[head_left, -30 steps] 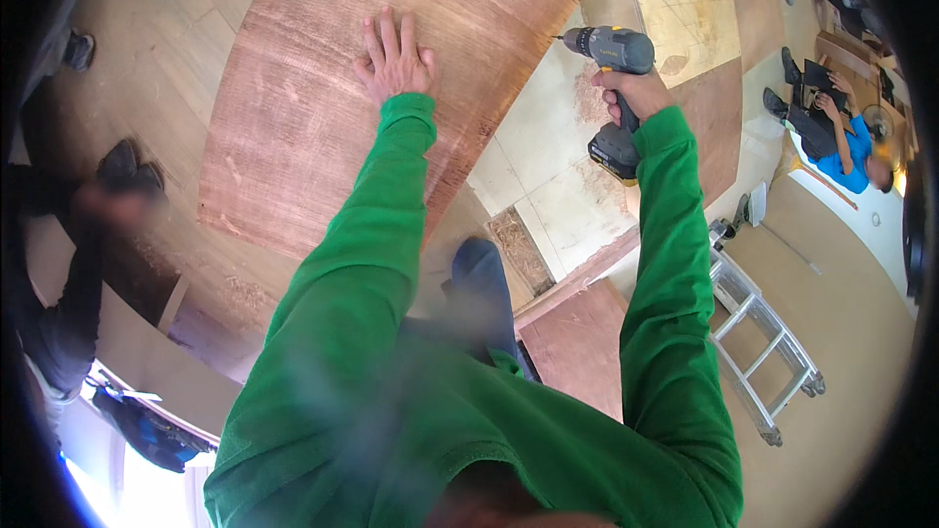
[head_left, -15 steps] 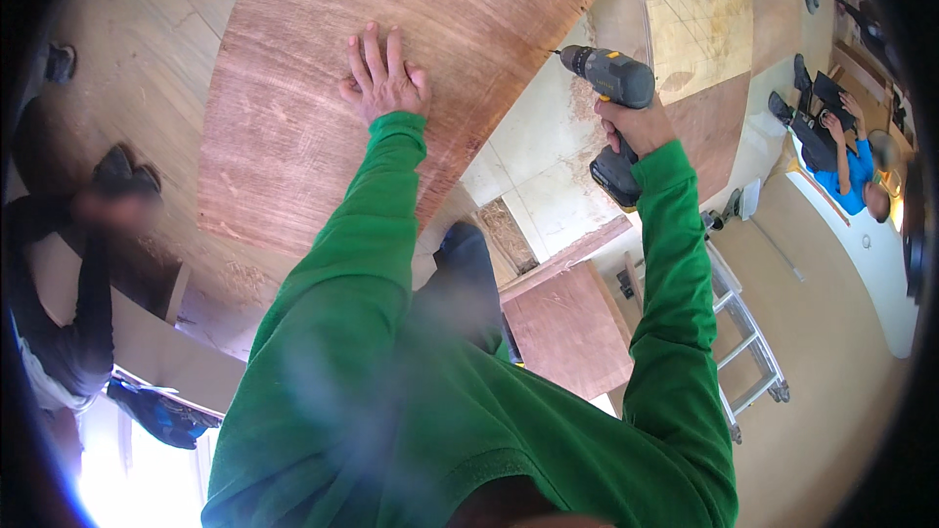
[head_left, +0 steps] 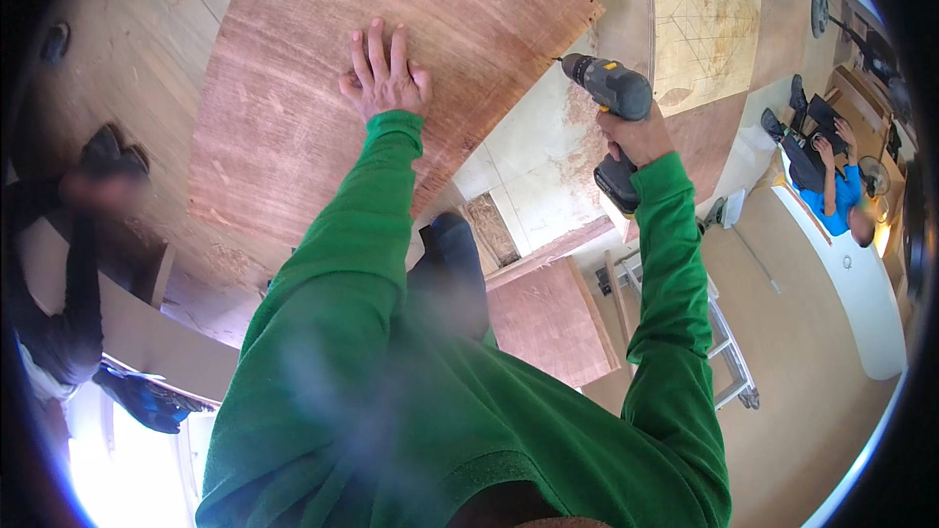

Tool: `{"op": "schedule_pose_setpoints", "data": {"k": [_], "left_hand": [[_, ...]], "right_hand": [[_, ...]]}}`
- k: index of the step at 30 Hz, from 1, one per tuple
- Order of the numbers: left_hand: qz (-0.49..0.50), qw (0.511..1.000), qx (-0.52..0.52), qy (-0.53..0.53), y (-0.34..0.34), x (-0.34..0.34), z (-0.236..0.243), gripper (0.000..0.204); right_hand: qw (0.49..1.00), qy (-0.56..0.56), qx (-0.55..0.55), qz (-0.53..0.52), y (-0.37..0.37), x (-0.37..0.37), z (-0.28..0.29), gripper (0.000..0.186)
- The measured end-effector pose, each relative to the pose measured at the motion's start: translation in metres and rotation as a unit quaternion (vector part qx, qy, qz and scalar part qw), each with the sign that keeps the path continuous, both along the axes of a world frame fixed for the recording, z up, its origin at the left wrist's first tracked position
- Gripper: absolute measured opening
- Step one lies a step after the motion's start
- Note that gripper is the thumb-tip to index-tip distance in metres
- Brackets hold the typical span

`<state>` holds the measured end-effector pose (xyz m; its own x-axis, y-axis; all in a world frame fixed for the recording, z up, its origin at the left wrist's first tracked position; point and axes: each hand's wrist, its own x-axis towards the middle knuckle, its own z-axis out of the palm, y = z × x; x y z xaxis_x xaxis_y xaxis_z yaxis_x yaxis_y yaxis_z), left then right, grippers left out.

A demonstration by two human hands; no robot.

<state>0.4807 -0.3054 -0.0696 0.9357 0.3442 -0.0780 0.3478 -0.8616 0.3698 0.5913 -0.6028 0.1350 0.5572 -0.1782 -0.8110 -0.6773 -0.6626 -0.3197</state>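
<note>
A large reddish-brown plywood panel [head_left: 293,117] fills the upper middle of the view. My left hand [head_left: 389,83] lies flat on it, fingers spread. To the right, my right hand [head_left: 641,132] is wrapped round the grip of a grey and black cordless drill [head_left: 618,86] with yellow details. The drill points left, and its bit tip is at the panel's right edge; whether it touches the wood I cannot tell. Small dark holes show near the panel's far right corner. Green sleeves cover both my arms.
A pale board with pencil lines [head_left: 706,20] lies at the far right. A smaller plywood piece [head_left: 553,323] and an aluminium ladder [head_left: 729,352] are nearer, right of my body. One person in blue [head_left: 831,200] sits at the right; another in dark clothes [head_left: 73,274] is at the left.
The view has shifted slightly, so the surroundings sit a little differently. My left hand stays flat on the panel, and the drill's bit stays at the panel's right edge.
</note>
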Motion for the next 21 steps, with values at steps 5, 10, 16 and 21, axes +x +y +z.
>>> {"op": "schedule_pose_setpoints", "data": {"k": [5, 10, 16, 21], "left_hand": [[0.004, 1.000, -0.005, 0.016, 0.001, 0.000, 0.000, 0.060], [0.006, 1.000, 0.002, 0.023, 0.000, 0.000, -0.002, 0.061], [0.007, 1.000, 0.027, 0.012, 0.000, -0.003, -0.011, 0.064], [0.012, 0.999, 0.038, -0.006, 0.002, 0.001, -0.015, 0.067]], "right_hand": [[1.000, -0.004, -0.009, 0.010, -0.004, 0.001, -0.003, 0.020], [0.999, 0.019, 0.036, 0.009, -0.009, 0.010, -0.006, 0.021], [0.994, 0.102, 0.027, 0.019, -0.026, 0.035, -0.007, 0.025], [0.989, 0.018, 0.036, 0.141, -0.022, -0.006, -0.011, 0.024]]}}
